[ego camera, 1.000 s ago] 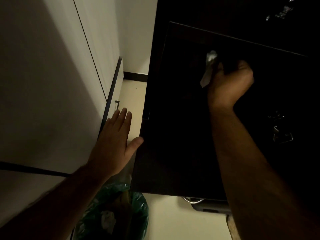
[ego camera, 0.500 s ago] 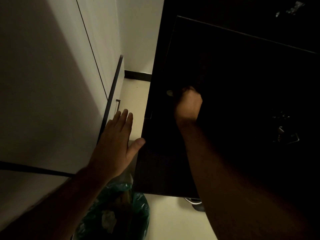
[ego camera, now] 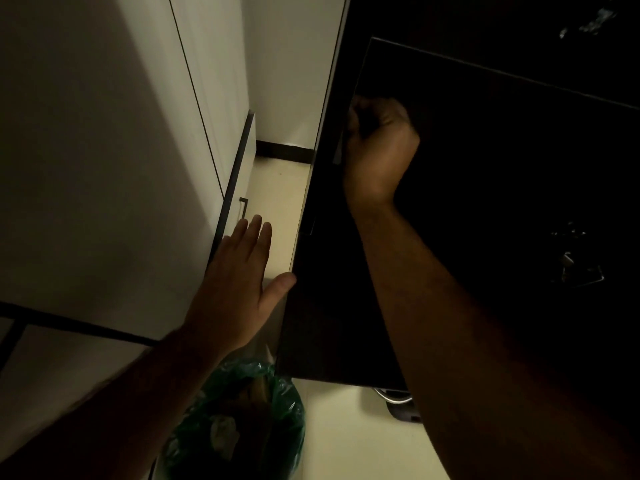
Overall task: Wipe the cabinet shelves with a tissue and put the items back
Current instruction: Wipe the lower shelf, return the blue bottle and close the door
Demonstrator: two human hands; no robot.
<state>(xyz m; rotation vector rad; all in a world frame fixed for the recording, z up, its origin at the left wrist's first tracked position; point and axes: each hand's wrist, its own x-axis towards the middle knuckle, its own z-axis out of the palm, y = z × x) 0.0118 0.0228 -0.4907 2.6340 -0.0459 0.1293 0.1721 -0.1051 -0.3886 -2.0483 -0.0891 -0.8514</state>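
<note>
The cabinet point(ego camera: 485, 202) fills the right half of the frame, dark nearly to black, and I see its inside only as shadow with one thin pale edge line slanting across the upper right. Its open door point(ego camera: 322, 271) hangs edge-on down the middle of the frame, a narrow dark slab from the top to just above the bin.

My right hand point(ego camera: 379, 150) is up in the centre, just right of that door's edge, at the left side of the cabinet's dark interior. Its fingers are curled tight into a fist with the knuckles turned away from me. Whether the tissue is inside that fist I cannot tell; no white shows.

My left hand point(ego camera: 239, 282) is lower and left of centre, fingers straight and close together, pointing up the frame, holding nothing. The thumb is spread out to the right and its tip touches the door's edge.

Left of that hand stand pale cupboard fronts point(ego camera: 104, 168), with a small dark handle point(ego camera: 243, 206) just above my fingertips. Cream floor point(ego camera: 277, 202) runs between them and the dark door. At the bottom centre sits a bin lined with a green bag point(ego camera: 242, 420), with crumpled pale scraps in it. Faint metal glints show at the far right, too dim to name.
</note>
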